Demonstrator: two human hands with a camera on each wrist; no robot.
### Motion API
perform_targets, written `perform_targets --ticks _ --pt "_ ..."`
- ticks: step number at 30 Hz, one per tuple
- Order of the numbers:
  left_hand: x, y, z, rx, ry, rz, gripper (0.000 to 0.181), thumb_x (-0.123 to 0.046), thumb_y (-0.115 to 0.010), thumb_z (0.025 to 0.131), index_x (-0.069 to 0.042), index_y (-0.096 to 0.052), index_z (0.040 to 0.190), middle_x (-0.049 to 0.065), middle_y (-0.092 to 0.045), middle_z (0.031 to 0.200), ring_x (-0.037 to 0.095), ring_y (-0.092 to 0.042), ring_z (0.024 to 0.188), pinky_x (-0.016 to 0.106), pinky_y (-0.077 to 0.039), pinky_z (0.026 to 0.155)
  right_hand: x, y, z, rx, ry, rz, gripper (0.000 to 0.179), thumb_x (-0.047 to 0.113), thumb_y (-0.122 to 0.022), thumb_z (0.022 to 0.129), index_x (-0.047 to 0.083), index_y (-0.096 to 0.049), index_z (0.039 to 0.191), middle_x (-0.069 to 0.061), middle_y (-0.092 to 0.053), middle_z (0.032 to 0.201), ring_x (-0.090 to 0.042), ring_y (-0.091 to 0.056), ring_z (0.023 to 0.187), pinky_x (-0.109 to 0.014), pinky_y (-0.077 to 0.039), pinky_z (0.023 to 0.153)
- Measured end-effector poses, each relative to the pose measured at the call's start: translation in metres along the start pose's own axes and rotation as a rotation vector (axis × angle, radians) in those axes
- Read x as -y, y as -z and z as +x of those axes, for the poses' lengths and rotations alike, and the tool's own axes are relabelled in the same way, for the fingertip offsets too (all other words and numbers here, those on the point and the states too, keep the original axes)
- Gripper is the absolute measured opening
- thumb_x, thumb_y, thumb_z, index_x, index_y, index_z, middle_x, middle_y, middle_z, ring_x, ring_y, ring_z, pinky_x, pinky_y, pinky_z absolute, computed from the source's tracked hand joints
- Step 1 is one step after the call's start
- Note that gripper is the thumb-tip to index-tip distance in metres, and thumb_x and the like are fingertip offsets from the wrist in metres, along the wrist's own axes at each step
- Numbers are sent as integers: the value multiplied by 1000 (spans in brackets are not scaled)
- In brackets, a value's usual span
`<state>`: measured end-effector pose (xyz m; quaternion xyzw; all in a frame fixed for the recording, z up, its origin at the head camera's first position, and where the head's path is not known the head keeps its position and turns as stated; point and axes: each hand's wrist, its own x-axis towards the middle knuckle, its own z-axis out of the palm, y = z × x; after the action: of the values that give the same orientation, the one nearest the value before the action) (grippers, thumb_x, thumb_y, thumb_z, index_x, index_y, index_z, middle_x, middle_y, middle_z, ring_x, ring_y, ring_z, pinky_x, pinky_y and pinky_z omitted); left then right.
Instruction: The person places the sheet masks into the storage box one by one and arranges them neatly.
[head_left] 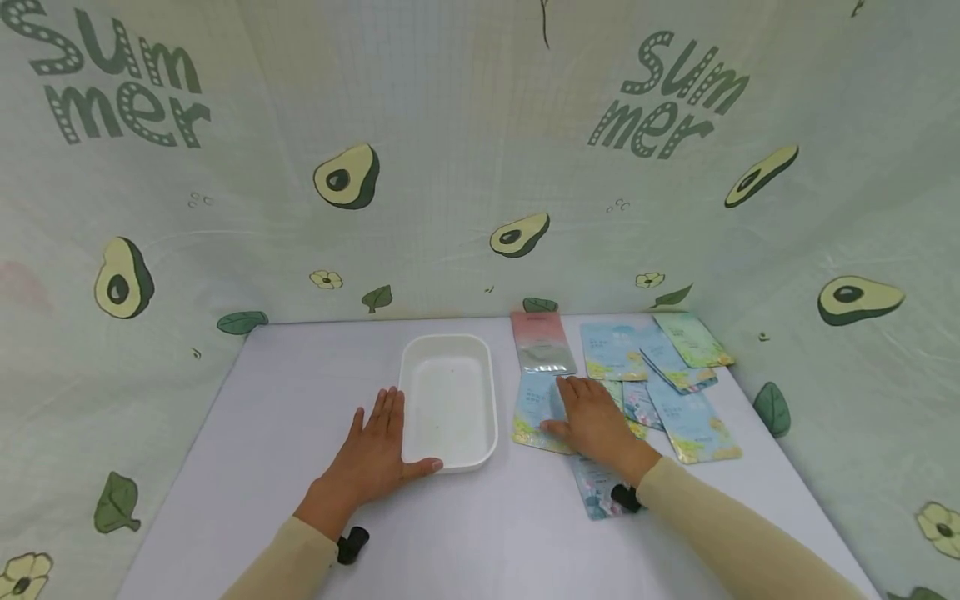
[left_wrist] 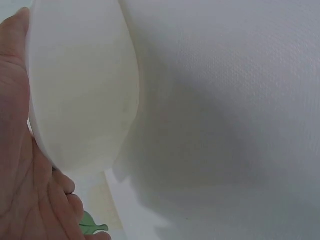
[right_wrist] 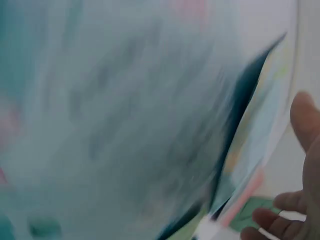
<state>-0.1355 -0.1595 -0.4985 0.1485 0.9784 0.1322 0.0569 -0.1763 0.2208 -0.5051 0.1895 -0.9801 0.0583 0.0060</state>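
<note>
A white rectangular tray (head_left: 450, 460) stands on the table. My left hand (head_left: 372, 458) lies along its left side with straight fingers, the thumb at its near edge; in the left wrist view, that hand (left_wrist: 35, 195) is beside the tray's outer wall (left_wrist: 85, 90). To the right, my right hand (head_left: 596, 423) is over a blue-and-yellow flat sachet (head_left: 534, 408), fingers a little bent. Whether they touch it is hard to tell. The right wrist view has its fingers (right_wrist: 305, 120) spread, nothing between them, near a large blurred blue-grey sachet (right_wrist: 125, 110).
Several flat sachets overlap at the right: a pink-and-silver one (head_left: 542, 342), a green one (head_left: 692, 337), blue ones (head_left: 693, 421) and a floral one (head_left: 596, 487) under the right wrist. Behind the table (head_left: 300, 375) hangs a cloth (head_left: 420, 242) printed with avocados.
</note>
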Motion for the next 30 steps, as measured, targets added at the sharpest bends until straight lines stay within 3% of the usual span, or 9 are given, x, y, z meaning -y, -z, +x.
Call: perform_targets --ticks 2,5,11,19,25,30 --pt "0 0 -1 1 3 -5 140 -98 -44 81 7 -10 166 24 -10 175 40 -7 164 67 -14 128 -15 1 13 -2 -8 -26 101 66 -75 89 -3 -44 156 -26 -54 147 -47 -50 136 -65 -43 112" --pt "-1 1 -1 6 0 -13 140 -99 -44 80 7 -10 166 23 -10 175 40 -7 164 67 -15 128 -30 1 26 68 -19 -54 114 80 -74 79 1 -46 156 -24 -53 146 -45 -49 131 -65 -44 106" --pt "-3 3 -2 11 -6 -12 139 -99 -43 81 6 -10 166 23 -11 176 40 -8 164 67 -16 128 -41 -1 34 161 -33 -4 120 86 -76 70 1 -53 151 -24 -51 146 -44 -47 129 -66 -42 107" --pt "-2 2 -3 9 3 -28 137 -94 -50 83 6 -8 166 23 -10 176 39 -6 164 66 -15 129 -39 -3 36 79 -6 37 112 78 -88 64 2 -52 138 -24 -47 146 -44 -46 127 -64 -44 103" --pt "-2 2 -4 0 13 -38 138 -95 -50 82 6 -8 167 23 -11 176 39 -7 164 65 -15 129 -32 1 33 1 29 -5 109 74 -91 62 3 -49 134 -21 -48 141 -43 -46 125 -59 -44 98" --pt "-2 2 -4 5 17 -50 139 -95 -50 82 6 -8 167 23 -11 176 39 -7 164 65 -15 129 -24 6 28 -110 64 -43 100 64 -95 65 3 -48 129 -20 -48 138 -44 -45 127 -59 -43 100"
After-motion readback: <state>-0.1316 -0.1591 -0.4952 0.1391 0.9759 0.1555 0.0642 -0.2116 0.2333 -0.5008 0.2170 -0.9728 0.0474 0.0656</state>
